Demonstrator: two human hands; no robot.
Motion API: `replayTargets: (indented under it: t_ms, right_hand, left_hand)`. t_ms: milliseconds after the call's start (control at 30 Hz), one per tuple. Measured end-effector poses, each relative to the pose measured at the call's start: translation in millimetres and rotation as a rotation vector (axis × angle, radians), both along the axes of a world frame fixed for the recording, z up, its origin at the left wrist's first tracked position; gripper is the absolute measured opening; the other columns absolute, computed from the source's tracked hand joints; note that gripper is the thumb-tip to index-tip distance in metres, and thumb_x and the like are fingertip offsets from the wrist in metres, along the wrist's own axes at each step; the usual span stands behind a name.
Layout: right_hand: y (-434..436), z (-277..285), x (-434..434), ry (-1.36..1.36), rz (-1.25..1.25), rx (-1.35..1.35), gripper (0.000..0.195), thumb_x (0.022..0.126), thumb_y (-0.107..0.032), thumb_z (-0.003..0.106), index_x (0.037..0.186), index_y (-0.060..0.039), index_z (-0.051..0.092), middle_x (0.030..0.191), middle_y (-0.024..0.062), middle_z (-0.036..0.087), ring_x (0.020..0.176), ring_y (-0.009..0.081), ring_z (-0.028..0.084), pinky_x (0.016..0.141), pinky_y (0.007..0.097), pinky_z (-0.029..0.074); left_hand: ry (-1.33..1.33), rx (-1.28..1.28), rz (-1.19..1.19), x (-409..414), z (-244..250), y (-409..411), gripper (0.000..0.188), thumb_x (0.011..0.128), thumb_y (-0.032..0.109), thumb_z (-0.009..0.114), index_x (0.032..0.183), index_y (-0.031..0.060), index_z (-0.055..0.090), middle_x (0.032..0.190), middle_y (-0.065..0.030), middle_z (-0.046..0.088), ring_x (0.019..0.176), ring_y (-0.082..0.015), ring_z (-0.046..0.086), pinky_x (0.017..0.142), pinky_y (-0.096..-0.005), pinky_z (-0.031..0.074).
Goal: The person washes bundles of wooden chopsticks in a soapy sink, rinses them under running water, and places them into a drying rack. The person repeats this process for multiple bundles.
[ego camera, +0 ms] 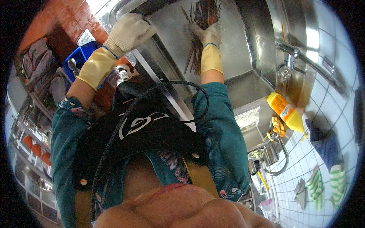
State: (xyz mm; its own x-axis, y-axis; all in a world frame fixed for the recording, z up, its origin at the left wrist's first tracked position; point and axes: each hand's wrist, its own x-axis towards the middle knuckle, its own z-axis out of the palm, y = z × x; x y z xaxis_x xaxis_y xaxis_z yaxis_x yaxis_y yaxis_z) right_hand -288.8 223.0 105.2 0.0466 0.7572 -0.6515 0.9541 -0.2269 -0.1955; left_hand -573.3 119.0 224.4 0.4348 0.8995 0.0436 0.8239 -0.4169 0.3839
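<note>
My right hand (209, 34), in a whitish knit glove with a yellow rubber cuff, grips a bundle of thin brown stalks (206, 14) in the stainless steel sink (231, 48). The stalks' upper part runs out of the picture's top edge, and loose ends trail below my wrist. Gloved the same way, my left hand (132, 34) is curled into a fist at the sink's near-left rim. Nothing shows in that fist; its underside is hidden. Water appears to cover the sink bottom.
A metal faucet (289, 51) juts from the right wall. Beside the sink lies a yellow squeeze bottle (286, 111), close to orange rubber gloves (278, 126). Striped cloths (315, 182) hang on the tiles. A blue container (81, 57) stands left, and a black cable (114, 136) crosses my apron.
</note>
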Motion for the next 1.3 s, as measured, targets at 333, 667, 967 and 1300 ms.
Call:
replayTargets:
  t_ms: [333,667,967,1300]
  right_hand:
    - [-13,-64,9,-0.035,0.055,0.188,0.107,0.085,-0.057,0.08,0.168,-0.0135,0.028,0.133,0.0205,0.072,0.119,0.0429,0.071,0.097,0.0533,0.058]
    - [9,-58,83,0.571,-0.131,0.066,0.084,0.082,-0.049,0.086,0.153,-0.0165,0.056,0.139,0.0147,0.07,0.125,0.0398,0.067,0.104,0.0474,0.054]
    - [-6,-128,44,-0.263,0.123,-0.007,0.078,0.103,-0.062,0.055,0.166,-0.0193,0.037,0.169,0.0102,0.04,0.153,0.0367,0.041,0.122,0.0619,0.033]
    - [-3,-16,40,-0.018,0.242,0.079,0.057,0.1,-0.05,0.061,0.149,-0.0216,0.059,0.128,0.0182,0.074,0.121,0.0387,0.07,0.101,0.0484,0.055]
  left_hand:
    - [0.043,-0.024,-0.028,-5,-5,1,0.023,0.093,0.025,0.066,0.081,0.006,0.062,0.077,-0.0107,0.064,0.081,-0.035,0.063,0.074,-0.0467,0.053]
    - [0.026,0.098,-0.015,1,-2,6,0.039,0.101,0.032,0.062,0.071,0.0076,0.07,0.074,-0.0132,0.07,0.076,-0.0362,0.067,0.074,-0.0484,0.053]
    - [0.092,-0.003,0.022,5,0,10,0.044,0.102,0.036,0.06,0.068,0.0089,0.069,0.073,-0.0141,0.07,0.078,-0.0383,0.067,0.075,-0.0509,0.052]
    - [0.11,-0.035,0.05,1,2,-4,0.03,0.099,0.031,0.06,0.078,0.0101,0.067,0.075,-0.0112,0.066,0.083,-0.0356,0.066,0.08,-0.0493,0.052]
